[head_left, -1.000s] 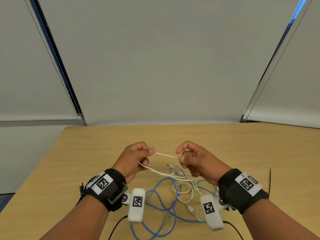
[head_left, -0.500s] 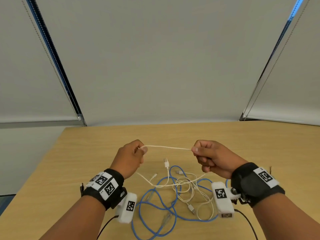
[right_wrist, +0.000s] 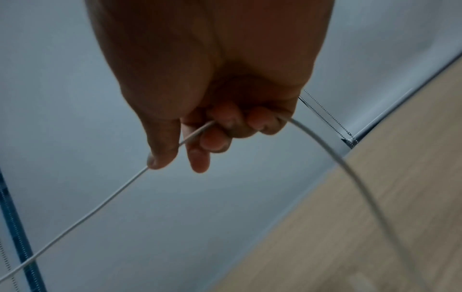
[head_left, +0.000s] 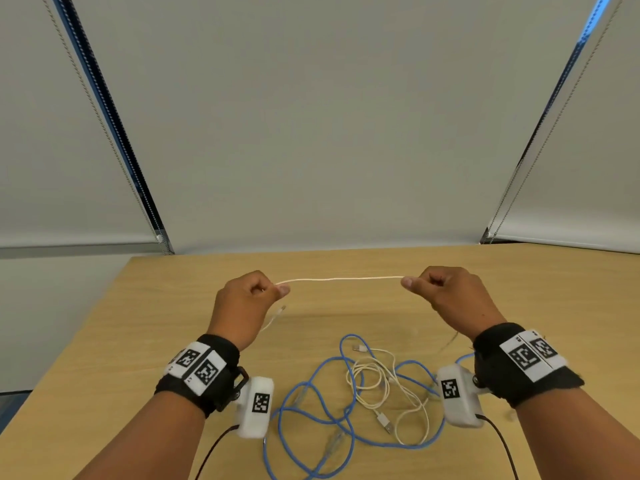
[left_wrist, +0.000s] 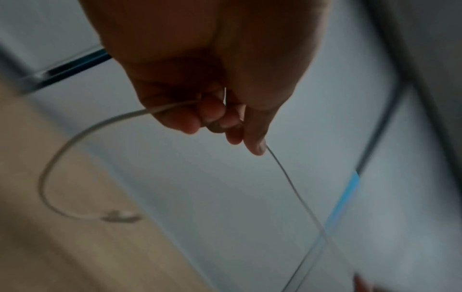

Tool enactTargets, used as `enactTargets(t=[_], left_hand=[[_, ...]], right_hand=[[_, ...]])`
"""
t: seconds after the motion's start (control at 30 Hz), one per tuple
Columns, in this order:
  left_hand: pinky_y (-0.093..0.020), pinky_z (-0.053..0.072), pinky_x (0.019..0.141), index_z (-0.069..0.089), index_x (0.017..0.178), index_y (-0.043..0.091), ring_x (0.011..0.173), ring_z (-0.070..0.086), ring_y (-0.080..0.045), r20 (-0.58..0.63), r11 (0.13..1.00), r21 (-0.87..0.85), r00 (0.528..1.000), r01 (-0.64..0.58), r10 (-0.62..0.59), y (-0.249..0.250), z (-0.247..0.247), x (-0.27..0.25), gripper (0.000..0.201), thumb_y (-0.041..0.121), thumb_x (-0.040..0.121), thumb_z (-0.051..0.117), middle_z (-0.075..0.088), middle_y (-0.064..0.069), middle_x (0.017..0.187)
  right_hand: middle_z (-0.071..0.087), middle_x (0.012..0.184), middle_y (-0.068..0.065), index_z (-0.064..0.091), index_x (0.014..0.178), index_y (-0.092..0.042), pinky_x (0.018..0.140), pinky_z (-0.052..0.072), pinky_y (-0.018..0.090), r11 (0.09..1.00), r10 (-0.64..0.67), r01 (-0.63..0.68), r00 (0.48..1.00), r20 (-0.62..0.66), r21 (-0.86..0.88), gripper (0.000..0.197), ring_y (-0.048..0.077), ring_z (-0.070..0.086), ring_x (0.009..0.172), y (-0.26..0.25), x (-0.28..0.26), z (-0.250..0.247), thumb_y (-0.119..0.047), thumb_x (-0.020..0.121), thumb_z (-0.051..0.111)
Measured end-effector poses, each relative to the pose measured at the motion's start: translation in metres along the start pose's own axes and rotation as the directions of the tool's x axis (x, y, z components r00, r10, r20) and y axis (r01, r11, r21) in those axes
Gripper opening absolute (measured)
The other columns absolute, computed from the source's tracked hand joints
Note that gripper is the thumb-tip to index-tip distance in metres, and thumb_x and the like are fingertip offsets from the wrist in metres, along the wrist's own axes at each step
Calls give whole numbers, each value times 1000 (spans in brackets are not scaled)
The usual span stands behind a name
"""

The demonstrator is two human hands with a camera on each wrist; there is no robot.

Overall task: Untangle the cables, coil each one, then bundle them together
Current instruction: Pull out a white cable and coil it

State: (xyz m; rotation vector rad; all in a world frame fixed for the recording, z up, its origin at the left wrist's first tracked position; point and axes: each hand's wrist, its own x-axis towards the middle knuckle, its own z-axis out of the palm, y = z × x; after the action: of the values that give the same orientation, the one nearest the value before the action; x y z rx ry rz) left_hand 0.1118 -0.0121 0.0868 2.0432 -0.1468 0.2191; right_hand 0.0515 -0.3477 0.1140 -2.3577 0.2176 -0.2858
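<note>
A thin white cable (head_left: 341, 279) stretches taut between my two hands above the wooden table (head_left: 554, 289). My left hand (head_left: 247, 299) pinches it with curled fingers, and a short tail with a plug (head_left: 282, 309) hangs below it; the left wrist view shows that tail (left_wrist: 62, 154) curving down to its plug (left_wrist: 120, 216). My right hand (head_left: 446, 294) grips the same white cable (right_wrist: 82, 219), whose other part (right_wrist: 350, 173) drops toward the table. A blue cable (head_left: 311, 389) and another white cable (head_left: 377, 379) lie tangled near the front edge.
White roller blinds (head_left: 311, 116) with bead chains (head_left: 104, 133) hang behind the table. Black leads (head_left: 214, 448) run from the wrist cameras by the front edge. The table's left edge (head_left: 79, 337) slants close to my left arm.
My hands have moved apart, left to the left and right to the right, drawing the white cable out into a long taut span. The plug end now hangs below my left hand.
</note>
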Motion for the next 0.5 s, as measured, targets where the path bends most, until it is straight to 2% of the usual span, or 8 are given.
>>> enactTargets(t=[0.03,0.1,0.17,0.23,0.27,0.33,0.4,0.5], left_hand=[[-30,39,59,62,63,20,51,41,-8,23,999,-35,1000,-4,5,1,0,-1,30,37,83,78,46,12,52],[-30,41,62,66,65,24,56,48,-5,119,997,17,990,-75,72,11,5,-6,25,34,86,76,56,13,59],[-28,43,68,71,73,29,70,56,-5,225,981,94,964,-168,144,24,18,-16,16,35,87,73,62,8,74],[-25,42,70,74,81,32,75,57,-5,282,971,86,940,-224,192,34,32,-23,10,35,89,70,61,6,79],[-25,43,71,75,84,31,77,59,-5,292,970,48,932,-238,215,38,38,-24,9,34,91,69,63,6,81],[-26,46,71,74,84,28,75,60,-7,296,974,-21,929,-227,223,39,43,-24,10,29,92,69,67,8,80],[-24,41,61,73,80,27,61,52,-6,314,985,-40,934,-165,169,33,39,-22,11,27,90,71,60,13,66],[-21,41,57,73,74,24,54,46,-7,336,994,-106,941,-12,47,14,28,-23,18,18,91,70,52,11,58]], right_hand=[[62,61,-11,68,68,-25,62,44,28,1000,1,0,1000,19,-25,35,10,59,65,-2,-1,0,-56,84,71],[69,96,-15,71,98,-35,80,51,34,996,-40,46,996,78,-77,25,11,63,94,-12,-6,3,-56,85,69],[58,136,-14,54,135,-41,104,44,41,976,-176,190,976,126,-108,57,12,52,125,-29,-14,13,-61,83,67],[49,150,-12,36,151,-40,113,37,41,939,-296,327,926,235,-104,78,11,45,136,-51,-22,31,-65,82,63],[55,145,-11,34,152,-38,112,40,40,937,-303,341,901,311,-74,77,10,51,132,-60,-26,40,-63,84,62],[73,108,-10,52,137,-31,93,54,39,961,-274,266,876,396,76,46,7,67,100,-68,-29,52,-46,95,61],[66,78,-17,67,108,-22,70,58,37,954,-256,182,909,329,238,15,1,62,68,-68,-27,49,-29,102,55],[58,64,-27,69,91,-15,55,44,27,921,-152,82,976,157,381,21,-1,50,57,-62,-20,32,-16,103,52]])
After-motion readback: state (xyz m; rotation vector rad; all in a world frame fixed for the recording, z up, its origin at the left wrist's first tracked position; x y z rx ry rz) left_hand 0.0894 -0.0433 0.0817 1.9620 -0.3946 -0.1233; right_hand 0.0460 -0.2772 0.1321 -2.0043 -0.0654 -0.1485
